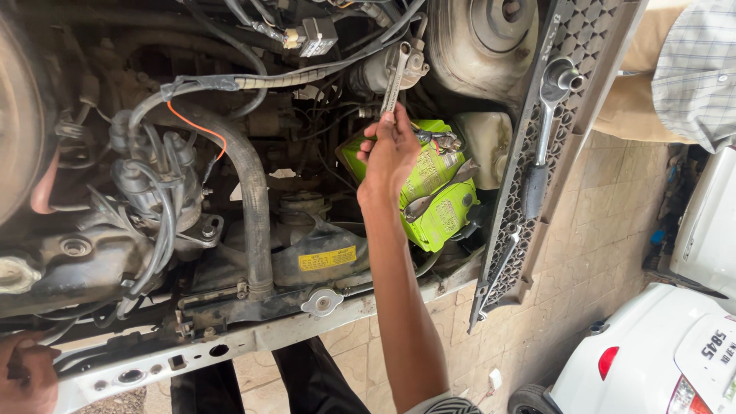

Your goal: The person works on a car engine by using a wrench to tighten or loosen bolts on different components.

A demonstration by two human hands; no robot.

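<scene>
Steel catches the light on the combination wrench (pixel 395 77), which the right hand (pixel 389 149) pinches by its lower end between thumb and fingers, so that the tool stands nearly upright above the hand with its open jaw up among the engine-bay wiring. Just beside this hand, toward the car's grille, sits a bright green battery (pixel 433 188) with a second spanner (pixel 438 192) lying across its top. Left of the hand a thick black radiator hose (pixel 249 184) curves down to the radiator cap (pixel 322 303). Farther right, a ratchet wrench (pixel 546 126) rests on the detached grille (pixel 529 192). The left hand (pixel 27 376) is closed over the white front panel (pixel 230 345) at the bottom edge, well apart from the wrench.
</scene>
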